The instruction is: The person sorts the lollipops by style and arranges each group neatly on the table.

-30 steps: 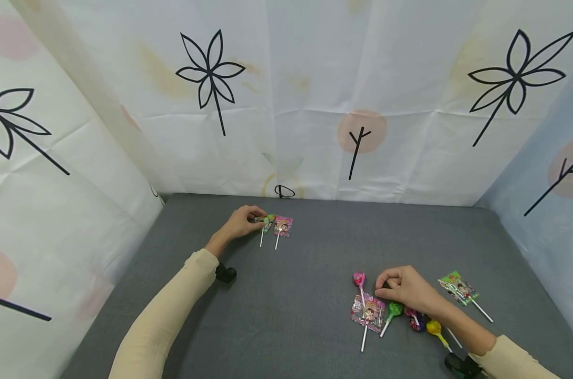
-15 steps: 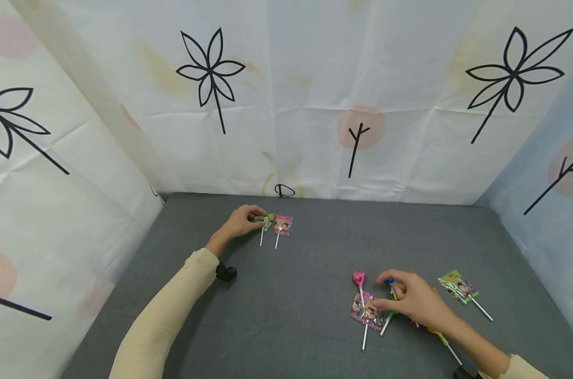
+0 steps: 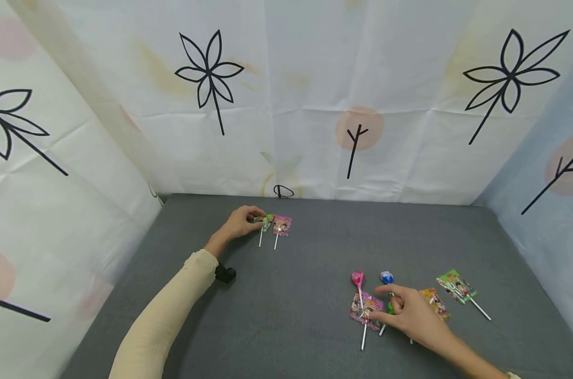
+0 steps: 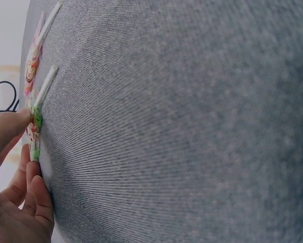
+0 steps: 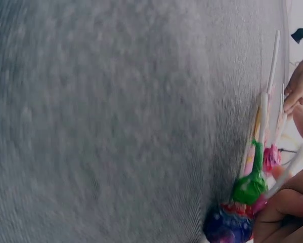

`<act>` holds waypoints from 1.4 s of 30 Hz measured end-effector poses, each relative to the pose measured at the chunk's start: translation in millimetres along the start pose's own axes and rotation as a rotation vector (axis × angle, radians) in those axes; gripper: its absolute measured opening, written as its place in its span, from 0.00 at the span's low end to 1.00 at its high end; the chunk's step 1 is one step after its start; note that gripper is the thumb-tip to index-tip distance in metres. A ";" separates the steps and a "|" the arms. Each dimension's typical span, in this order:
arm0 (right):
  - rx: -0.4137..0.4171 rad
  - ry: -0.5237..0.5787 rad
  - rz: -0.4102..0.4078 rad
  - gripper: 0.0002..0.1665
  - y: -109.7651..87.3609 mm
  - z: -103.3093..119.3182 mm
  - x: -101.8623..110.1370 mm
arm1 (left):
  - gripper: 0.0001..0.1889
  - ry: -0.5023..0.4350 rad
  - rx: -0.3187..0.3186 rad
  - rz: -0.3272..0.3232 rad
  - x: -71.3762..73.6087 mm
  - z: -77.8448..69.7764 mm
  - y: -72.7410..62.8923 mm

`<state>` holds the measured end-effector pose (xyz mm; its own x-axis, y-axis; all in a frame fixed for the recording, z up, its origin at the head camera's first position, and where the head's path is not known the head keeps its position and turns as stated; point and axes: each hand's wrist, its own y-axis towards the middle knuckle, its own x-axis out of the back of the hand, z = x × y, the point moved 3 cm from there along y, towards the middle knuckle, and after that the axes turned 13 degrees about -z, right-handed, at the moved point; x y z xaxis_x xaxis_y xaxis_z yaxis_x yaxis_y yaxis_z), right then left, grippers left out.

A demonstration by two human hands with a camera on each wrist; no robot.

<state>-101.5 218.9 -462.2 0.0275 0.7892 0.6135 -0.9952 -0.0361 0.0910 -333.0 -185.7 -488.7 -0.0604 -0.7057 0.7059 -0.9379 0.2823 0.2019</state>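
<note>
At the far left of the table, my left hand (image 3: 241,221) pinches the green wrapper of a lollipop (image 4: 37,119) between thumb and fingers; its white stick points toward me. A pink-wrapped lollipop (image 3: 282,226) lies just right of it. Over the lollipop group at right, my right hand (image 3: 416,316) has thumb and index finger spread apart. Beneath or beside it are a green lollipop (image 5: 250,187), a blue-headed lollipop (image 3: 386,277) and a pink flat-packed lollipop (image 3: 369,308). A dark blue and red lollipop (image 5: 229,225) shows in the right wrist view; the hand hides it in the head view.
A round pink lollipop (image 3: 358,279) overlaps the pink packet. An orange packet (image 3: 434,302) is partly covered by my hand, and a green packet lollipop (image 3: 457,287) lies farther right. A patterned white cloth (image 3: 305,158) stands behind the grey table (image 3: 315,273).
My right hand has drawn back toward me and its thumb and index finger have spread. The blue-headed lollipop and the orange packet have come into sight. My left hand has stayed put.
</note>
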 end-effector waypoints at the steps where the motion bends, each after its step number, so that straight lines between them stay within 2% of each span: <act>1: -0.008 -0.018 0.007 0.30 -0.6 -0.1 -1.6 | 0.14 -0.002 0.003 0.000 -0.1 0.1 0.2; 7: -0.061 -0.077 -0.003 0.34 -2.3 -2.2 -7.2 | 0.14 0.002 0.010 0.005 -1.0 0.0 0.8; 16: -0.040 -0.124 -0.019 0.36 -3.9 -3.5 -9.2 | 0.14 -0.005 0.012 0.010 -0.3 -0.9 0.5; 22: -0.057 -0.006 -0.044 0.30 -9.1 1.4 -9.1 | 0.14 -0.003 0.010 0.014 0.7 -0.4 0.6; 26: -0.011 0.075 -0.062 0.26 -12.7 6.6 -11.4 | 0.14 -0.010 0.007 0.010 1.0 -0.3 0.4; 28: -0.012 0.080 -0.052 0.26 -14.0 7.4 -13.2 | 0.14 -0.009 0.003 0.009 0.4 0.5 0.4; 35: -0.131 -0.021 -0.009 0.31 -13.1 2.5 -16.3 | 0.14 -0.005 0.007 0.014 -0.2 1.3 1.2; 42: -0.137 -0.080 -0.002 0.36 -9.4 1.8 -15.9 | 0.14 -0.008 0.011 0.011 -0.3 1.7 2.7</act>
<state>-92.4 205.6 -471.4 0.0315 0.7378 0.6743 -0.9985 0.0534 -0.0118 -336.1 -185.8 -489.5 -0.0730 -0.7080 0.7024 -0.9408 0.2826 0.1870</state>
